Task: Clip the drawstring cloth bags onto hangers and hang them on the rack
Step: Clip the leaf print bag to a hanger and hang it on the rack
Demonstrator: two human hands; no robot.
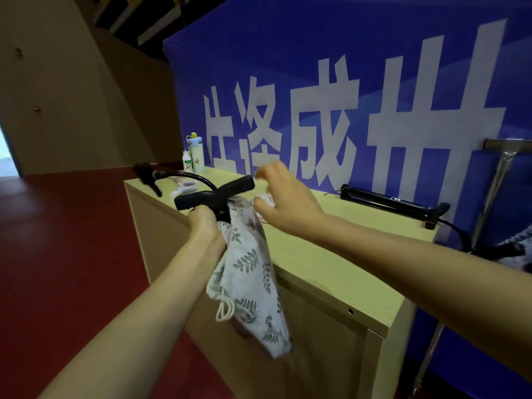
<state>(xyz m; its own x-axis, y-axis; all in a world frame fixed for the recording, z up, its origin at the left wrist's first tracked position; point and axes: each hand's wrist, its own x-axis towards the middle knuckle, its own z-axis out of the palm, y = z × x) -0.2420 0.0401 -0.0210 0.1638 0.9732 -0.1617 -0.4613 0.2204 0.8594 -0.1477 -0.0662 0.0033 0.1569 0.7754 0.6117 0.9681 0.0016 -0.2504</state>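
Note:
My left hand (205, 226) grips a black hanger (214, 192) by its bar, at the near left corner of the cabinet. A white drawstring cloth bag (249, 272) with green leaf print hangs from the hanger's clip, its cord loop dangling low. My right hand (283, 197) hovers just right of the hanger with fingers spread, holding nothing. Another cloth bag (264, 200) lies on the cabinet top behind it, mostly hidden. The metal rack (502, 168) stands at the right edge.
A pale wooden cabinet (331, 272) fills the middle. On it lie a second black hanger (388, 204), a cream flask (197, 155), a small drink bottle (187, 162) and a white item (184, 188). A blue banner stands behind; red floor spreads left.

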